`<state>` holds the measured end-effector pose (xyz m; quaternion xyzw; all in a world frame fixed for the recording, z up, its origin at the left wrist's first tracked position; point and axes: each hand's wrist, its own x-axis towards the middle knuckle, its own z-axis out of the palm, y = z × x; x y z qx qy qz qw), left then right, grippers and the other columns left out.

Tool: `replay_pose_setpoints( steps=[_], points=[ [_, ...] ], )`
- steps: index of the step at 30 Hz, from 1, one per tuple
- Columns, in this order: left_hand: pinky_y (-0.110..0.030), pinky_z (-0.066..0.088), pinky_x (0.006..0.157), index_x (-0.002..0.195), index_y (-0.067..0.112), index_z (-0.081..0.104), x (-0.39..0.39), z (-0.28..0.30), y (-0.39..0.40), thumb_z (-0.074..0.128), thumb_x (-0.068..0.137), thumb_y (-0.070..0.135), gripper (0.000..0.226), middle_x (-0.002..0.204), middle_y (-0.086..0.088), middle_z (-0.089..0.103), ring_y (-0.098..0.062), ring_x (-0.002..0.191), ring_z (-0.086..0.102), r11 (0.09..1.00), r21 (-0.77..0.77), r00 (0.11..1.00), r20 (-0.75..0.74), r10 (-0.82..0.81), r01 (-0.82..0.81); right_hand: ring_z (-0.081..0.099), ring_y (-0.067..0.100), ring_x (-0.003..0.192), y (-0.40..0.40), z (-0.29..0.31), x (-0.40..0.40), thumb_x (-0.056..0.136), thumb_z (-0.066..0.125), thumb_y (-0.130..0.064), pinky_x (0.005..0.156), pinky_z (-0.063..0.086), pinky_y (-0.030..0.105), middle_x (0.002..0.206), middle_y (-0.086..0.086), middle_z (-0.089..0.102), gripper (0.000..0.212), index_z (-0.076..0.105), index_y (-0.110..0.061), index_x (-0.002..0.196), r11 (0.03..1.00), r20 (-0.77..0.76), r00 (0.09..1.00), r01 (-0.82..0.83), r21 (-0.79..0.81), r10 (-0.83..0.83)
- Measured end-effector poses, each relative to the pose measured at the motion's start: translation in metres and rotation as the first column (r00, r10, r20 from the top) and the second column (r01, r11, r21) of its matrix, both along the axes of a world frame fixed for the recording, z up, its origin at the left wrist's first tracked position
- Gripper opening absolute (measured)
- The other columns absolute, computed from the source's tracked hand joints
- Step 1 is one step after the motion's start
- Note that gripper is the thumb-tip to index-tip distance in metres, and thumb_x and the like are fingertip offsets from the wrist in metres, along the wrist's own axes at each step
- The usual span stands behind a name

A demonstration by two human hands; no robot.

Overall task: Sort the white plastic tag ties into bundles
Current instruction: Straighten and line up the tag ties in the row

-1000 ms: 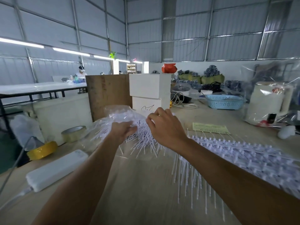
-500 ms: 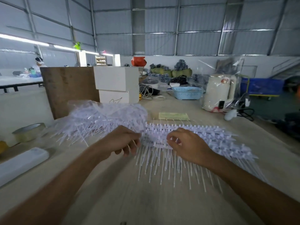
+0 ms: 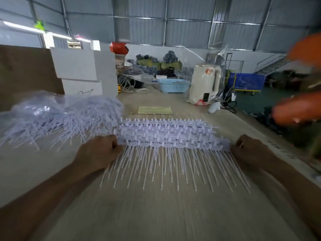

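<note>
From the head view, your left hand (image 3: 97,150) grips the 9 o'clock end of the stacked tag ties (image 3: 170,136), fingers curled on it, and your right hand (image 3: 250,150) pinches the 3 o'clock end. The stack lies flat on the table (image 3: 156,214) between them, its thin tails pointing toward 6 o'clock. A loose tangled heap of ties (image 3: 69,115) sits at 10 o'clock, touching the stack's corner. At 12 o'clock lies a yellow slip (image 3: 155,110); beyond it, a blue basket (image 3: 172,85).
</note>
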<state>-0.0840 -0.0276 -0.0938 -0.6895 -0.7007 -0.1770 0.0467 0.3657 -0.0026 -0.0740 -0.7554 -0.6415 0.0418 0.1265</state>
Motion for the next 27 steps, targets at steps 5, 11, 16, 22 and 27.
replay_pose_setpoints(
  steps=[5,11,16,22,27],
  points=[
    [-0.027,0.04,0.057,0.078,0.029,0.057,0.002,-0.006,0.004,0.057,0.097,0.046,0.025,0.065,0.012,0.061,-0.004,0.06,0.057,0.996,0.086,0.983,0.183,-0.032,0.017,0.051,0.018,0.069,0.0,0.001,0.003,0.101,0.054,-0.03,0.055,0.034,0.028,0.083,0.011,0.058,0.031,0.054,-0.012,0.075,0.997,-0.028,0.997,-0.074,-0.032,0.073],
    [-0.022,0.038,0.055,0.081,0.023,0.057,0.011,-0.006,0.001,0.056,0.099,0.035,0.022,0.062,0.007,0.062,-0.005,0.056,0.058,0.977,0.211,0.933,0.352,-0.077,0.001,0.052,0.02,0.063,-0.003,-0.002,-0.004,0.1,0.055,-0.042,0.054,0.036,0.03,0.072,0.011,0.057,0.044,0.058,-0.009,0.07,0.996,-0.091,0.993,-0.081,-0.023,0.078],
    [-0.024,0.034,0.056,0.079,0.016,0.058,0.014,-0.006,0.001,0.058,0.1,0.026,0.022,0.07,0.001,0.061,-0.007,0.065,0.057,0.94,0.341,0.918,0.38,-0.111,-0.027,0.053,0.018,0.063,-0.001,-0.005,-0.001,0.099,0.059,-0.026,0.054,0.035,0.029,0.069,0.006,0.057,0.038,0.057,-0.013,0.064,0.997,-0.103,0.991,-0.077,0.026,0.079],
    [-0.022,0.04,0.062,0.08,0.011,0.063,0.007,-0.002,-0.003,0.062,0.098,0.023,0.021,0.075,-0.001,0.062,-0.015,0.071,0.058,0.911,0.411,0.907,0.389,-0.161,-0.015,0.06,0.02,0.068,-0.004,0.002,-0.004,0.099,0.056,-0.014,0.066,0.046,0.034,0.076,0.005,0.069,0.024,0.064,-0.01,0.077,0.942,-0.452,0.886,0.058,0.33,0.104],
    [-0.025,0.038,0.061,0.087,0.013,0.062,0.006,0.0,-0.002,0.061,0.098,0.019,0.013,0.079,0.004,0.061,-0.005,0.071,0.055,0.899,0.438,0.885,0.423,-0.194,-0.012,0.053,0.016,0.059,-0.011,0.011,-0.014,0.1,0.053,-0.007,0.059,0.045,0.033,0.073,0.003,0.065,0.019,0.062,-0.011,0.084,0.809,-0.594,0.755,0.149,0.568,0.278]
  ],
)
